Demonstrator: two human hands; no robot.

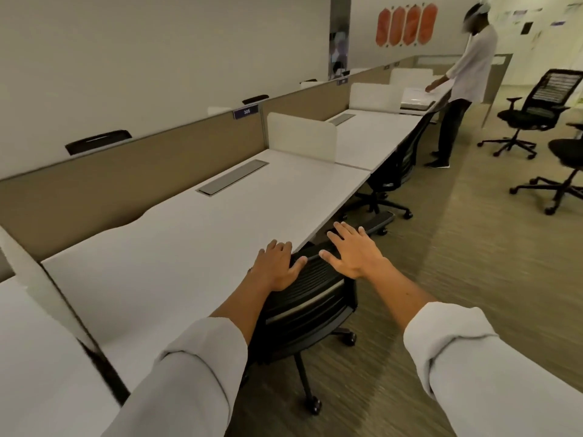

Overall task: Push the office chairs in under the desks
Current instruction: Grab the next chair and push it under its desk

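Observation:
A black mesh-backed office chair (pixel 310 305) stands right at the front edge of the long white desk (pixel 195 234), its seat hidden under the desktop. My left hand (pixel 277 268) lies on the top of the chair's backrest, fingers curled over the rim beside the desk edge. My right hand (pixel 353 249) hovers flat just above the right end of the backrest, fingers spread and holding nothing. A second black chair (pixel 391 171) is tucked against the neighbouring desk further along the row.
Two more black chairs (pixel 533 111) (pixel 564 171) stand loose on the carpet at the right. A person in a white shirt (pixel 463 83) leans over the far desk. White dividers (pixel 301 137) separate the desks, with a tan partition (pixel 126 175) behind them.

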